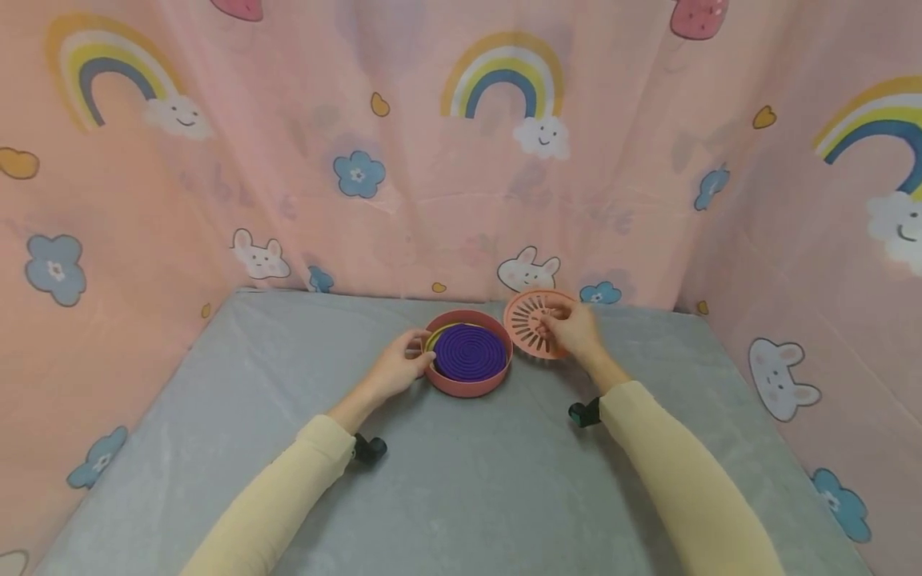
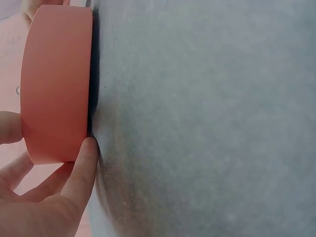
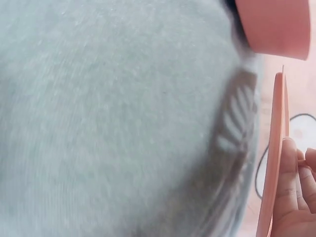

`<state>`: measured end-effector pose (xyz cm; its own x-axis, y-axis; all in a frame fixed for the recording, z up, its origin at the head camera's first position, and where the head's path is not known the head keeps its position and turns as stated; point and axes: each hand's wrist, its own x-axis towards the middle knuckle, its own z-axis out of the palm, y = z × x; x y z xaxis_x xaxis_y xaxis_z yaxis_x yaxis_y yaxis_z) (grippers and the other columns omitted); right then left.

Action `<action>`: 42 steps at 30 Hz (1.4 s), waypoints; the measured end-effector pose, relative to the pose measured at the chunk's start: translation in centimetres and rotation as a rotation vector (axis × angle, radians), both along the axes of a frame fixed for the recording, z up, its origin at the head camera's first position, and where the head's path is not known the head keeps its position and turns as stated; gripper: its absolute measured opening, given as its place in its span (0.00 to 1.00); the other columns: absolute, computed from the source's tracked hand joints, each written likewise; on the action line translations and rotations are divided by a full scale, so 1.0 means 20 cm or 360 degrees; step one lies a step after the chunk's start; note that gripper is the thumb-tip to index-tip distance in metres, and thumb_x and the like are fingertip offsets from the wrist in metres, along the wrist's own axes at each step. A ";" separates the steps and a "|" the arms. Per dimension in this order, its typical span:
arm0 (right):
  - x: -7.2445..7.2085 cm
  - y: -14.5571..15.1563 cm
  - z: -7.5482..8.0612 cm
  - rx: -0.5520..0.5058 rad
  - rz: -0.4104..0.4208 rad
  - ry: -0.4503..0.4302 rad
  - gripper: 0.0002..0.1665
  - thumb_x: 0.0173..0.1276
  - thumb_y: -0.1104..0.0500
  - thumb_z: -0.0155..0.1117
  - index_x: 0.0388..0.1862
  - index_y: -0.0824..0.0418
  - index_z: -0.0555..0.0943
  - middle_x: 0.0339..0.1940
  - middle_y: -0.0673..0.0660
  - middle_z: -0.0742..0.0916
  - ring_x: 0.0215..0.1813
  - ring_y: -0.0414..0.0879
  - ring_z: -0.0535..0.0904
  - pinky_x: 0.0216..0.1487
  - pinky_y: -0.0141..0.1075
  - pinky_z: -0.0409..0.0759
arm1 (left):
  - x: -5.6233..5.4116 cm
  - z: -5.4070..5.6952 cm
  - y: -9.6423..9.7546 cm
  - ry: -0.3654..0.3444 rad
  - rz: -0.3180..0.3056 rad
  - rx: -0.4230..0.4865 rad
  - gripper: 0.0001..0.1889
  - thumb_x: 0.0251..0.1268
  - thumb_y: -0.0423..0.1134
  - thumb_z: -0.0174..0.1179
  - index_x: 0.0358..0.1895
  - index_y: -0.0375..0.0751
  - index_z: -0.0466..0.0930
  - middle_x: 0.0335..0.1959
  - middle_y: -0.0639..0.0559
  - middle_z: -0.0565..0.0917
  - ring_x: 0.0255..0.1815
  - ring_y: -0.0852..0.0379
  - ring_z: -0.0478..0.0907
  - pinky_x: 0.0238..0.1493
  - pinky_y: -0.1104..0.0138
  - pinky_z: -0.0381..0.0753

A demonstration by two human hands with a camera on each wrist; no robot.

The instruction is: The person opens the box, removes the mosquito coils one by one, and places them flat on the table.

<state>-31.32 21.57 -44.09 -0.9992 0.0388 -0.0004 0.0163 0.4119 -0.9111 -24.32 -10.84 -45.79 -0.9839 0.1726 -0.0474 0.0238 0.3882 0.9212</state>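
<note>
A round pink box (image 1: 467, 390) sits on the grey cloth in the head view. Inside it lies a purple spiral coil (image 1: 471, 352), with a yellow edge (image 1: 434, 339) showing beneath on the left. My left hand (image 1: 396, 366) grips the box's left side, thumb at the rim; the left wrist view has its fingertips against the outer wall (image 2: 57, 84). At the box's right, my right hand (image 1: 574, 330) pinches the middle of a pink slotted lid (image 1: 520, 324). Seen edge-on in the right wrist view, the lid (image 3: 275, 148) is held above the cloth, casting a slotted shadow.
Grey cloth (image 1: 461, 496) covers the table. Behind it and along both sides hang pink curtains (image 1: 432, 224) printed with rainbows, rabbits and flowers. Dark wrist-worn devices (image 1: 370, 450) stick out below both cream sleeves (image 1: 281, 496).
</note>
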 end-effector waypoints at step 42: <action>0.14 -0.03 0.19 0.0227 0.0282 -0.0058 0.20 0.80 0.60 0.56 0.63 0.73 0.77 0.54 0.72 0.84 0.56 0.66 0.83 0.57 0.54 0.82 | 0.01 0.01 0.00 -0.0048 0.0015 0.0014 0.23 0.75 0.37 0.60 0.70 0.43 0.72 0.66 0.37 0.73 0.66 0.43 0.76 0.53 0.59 0.85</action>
